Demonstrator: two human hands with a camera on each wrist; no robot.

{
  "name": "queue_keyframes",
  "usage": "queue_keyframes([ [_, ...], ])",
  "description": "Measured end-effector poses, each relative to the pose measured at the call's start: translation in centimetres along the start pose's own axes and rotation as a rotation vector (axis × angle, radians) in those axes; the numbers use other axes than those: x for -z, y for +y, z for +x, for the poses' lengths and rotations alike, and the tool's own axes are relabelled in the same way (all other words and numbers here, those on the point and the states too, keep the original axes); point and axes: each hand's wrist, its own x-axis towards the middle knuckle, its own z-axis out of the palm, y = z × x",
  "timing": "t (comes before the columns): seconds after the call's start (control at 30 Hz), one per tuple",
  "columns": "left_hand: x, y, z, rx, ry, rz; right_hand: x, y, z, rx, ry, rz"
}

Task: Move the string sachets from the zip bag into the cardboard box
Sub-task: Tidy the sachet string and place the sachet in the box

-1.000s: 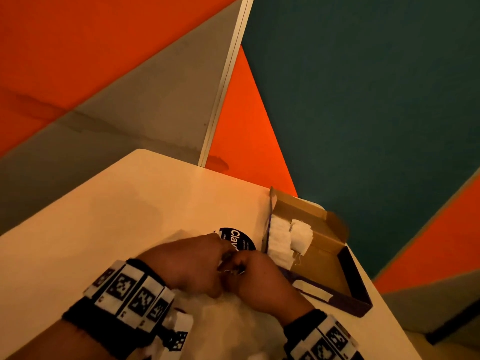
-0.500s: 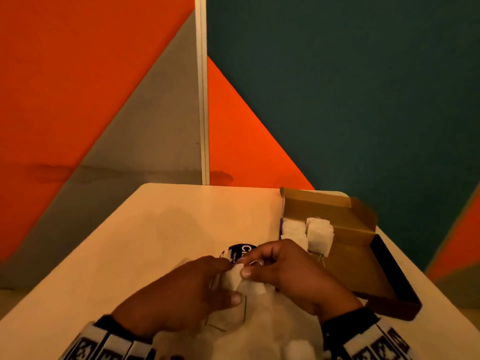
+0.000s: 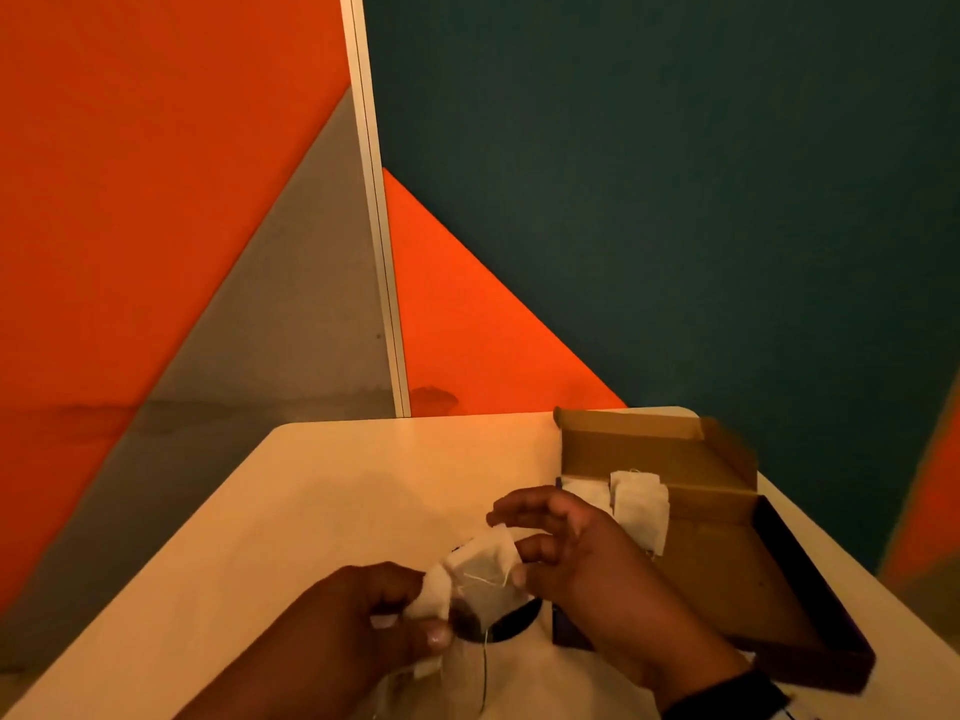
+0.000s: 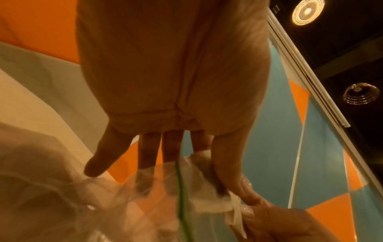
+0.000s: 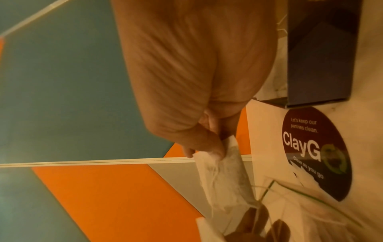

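Note:
My right hand (image 3: 511,535) pinches the top edge of a white string sachet (image 3: 483,563) between thumb and fingers, just above the mouth of the clear zip bag (image 3: 519,678). In the right wrist view the right hand (image 5: 215,145) holds the sachet (image 5: 225,180) hanging down. My left hand (image 3: 421,610) pinches the bag's mouth, with another white sachet under its thumb. The left wrist view shows the left hand (image 4: 219,185) on the zip bag (image 4: 124,204). The open cardboard box (image 3: 623,449) stands to the right, with several sachets (image 3: 639,511) inside it.
Everything sits on a pale table (image 3: 337,485) whose far edge meets orange, grey and teal wall panels. A round dark "ClayGo" sticker (image 5: 315,152) lies on the table under the bag, beside the box's dark blue side (image 5: 319,65).
The right hand has drawn a sachet up out of the bag's mouth and lifted it toward the box. The left hand stays at the bag. The head view has swung level.

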Motion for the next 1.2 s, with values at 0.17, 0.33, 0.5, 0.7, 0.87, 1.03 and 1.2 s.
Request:
queue_keyframes([
  [0.17, 0.2, 0.2, -0.2, -0.059, 0.133, -0.113, 0.3, -0.1, -0.1, 0.015, 0.019, -0.003],
  [0.33, 0.2, 1.0, -0.5, -0.064, 0.246, -0.205, 0.4, -0.5, -0.2, 0.018, 0.029, 0.011],
  [0.5, 0.6, 1.3, -0.4, -0.014, 0.372, -0.398, 0.4, -0.9, -0.4, -0.054, -0.028, -0.014],
  [0.7, 0.6, 0.5, -0.2, -0.089, 0.517, -0.257, 1.0, -0.8, -0.3, -0.092, 0.008, -0.053],
  [0.87, -0.3, 1.5, 0.2, -0.042, 0.469, -0.365, 1.8, -1.2, -0.1, -0.027, 0.130, 0.174],
  [1.03, -2.8, 3.5, 1.4, 0.057, 0.334, -0.540, 0.9, -1.0, 0.2, -0.016, 0.138, 0.331],
  [1.2, -3.3, 3.6, 2.5, 0.051, 0.300, -0.747, -0.5, -1.4, 0.3, -0.051, 0.142, 0.312],
])
